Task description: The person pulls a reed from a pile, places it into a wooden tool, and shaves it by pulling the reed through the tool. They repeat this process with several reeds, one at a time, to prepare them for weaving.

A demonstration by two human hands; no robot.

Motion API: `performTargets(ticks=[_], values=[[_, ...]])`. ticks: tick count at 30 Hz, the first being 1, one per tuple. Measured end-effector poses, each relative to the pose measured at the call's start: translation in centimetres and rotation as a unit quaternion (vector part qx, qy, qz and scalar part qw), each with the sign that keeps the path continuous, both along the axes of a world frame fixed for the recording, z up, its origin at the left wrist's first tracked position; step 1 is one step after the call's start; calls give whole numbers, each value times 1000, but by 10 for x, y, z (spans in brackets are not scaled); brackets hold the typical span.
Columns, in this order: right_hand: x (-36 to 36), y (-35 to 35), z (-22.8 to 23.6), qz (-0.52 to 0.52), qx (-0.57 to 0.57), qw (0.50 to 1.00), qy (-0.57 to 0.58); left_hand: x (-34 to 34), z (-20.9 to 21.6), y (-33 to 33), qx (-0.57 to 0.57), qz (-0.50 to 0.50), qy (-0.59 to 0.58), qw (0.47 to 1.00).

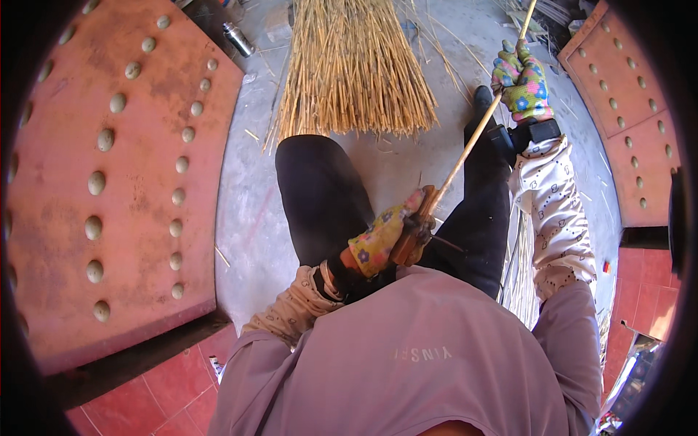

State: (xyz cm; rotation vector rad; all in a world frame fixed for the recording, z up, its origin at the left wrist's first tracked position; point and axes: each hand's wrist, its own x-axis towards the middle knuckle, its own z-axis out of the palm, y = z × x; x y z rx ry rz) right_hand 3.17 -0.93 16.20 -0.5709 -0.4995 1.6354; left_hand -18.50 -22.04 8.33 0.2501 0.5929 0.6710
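Observation:
My left hand (383, 236), in a yellow floral glove, is closed around a brown wooden block-like tool (413, 234) close to my lap. Thin dark pieces stick out of the tool's side. One long pale reed stalk (467, 149) slants from the tool up to the far right. My right hand (525, 81), gloved in a brighter floral pattern, grips that stalk farther out, its fingers wrapped around it. The stalk's near end is hidden at the tool. Beyond my knees lies a large bundle of cut straw-coloured reeds (356, 69), its cut ends toward me.
A studded reddish door panel (145, 182) stands at the left, and another (629, 120) at the right. A metal flask (238, 39) rests on the grey floor (251, 218) at the far left. More pale stalks (518, 254) lie beside my right leg. Red tiles (171, 389) show at the lower left.

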Motion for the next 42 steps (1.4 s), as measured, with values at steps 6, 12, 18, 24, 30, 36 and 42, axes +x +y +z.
performTargets(ticks=[6,12,18,24,30,36,42], values=[[5,0,-23,-40,-38,998,-20,11,24,5,-2,-16,55,998],[-42,-25,-47,5,-58,997,-52,9,20,28,42,-3,58,997],[-58,-35,-21,123,-104,986,-44,12,47,46,99,-3,119,988],[-34,21,-40,80,-31,995,51,22,37,44,60,-32,111,992],[-72,-10,-44,248,144,955,74,27,53,85,168,211,229,935],[-4,-41,-62,122,-29,974,-186,26,56,138,106,264,221,933],[-14,-122,-98,201,17,958,-206,74,8,169,101,343,100,928]])
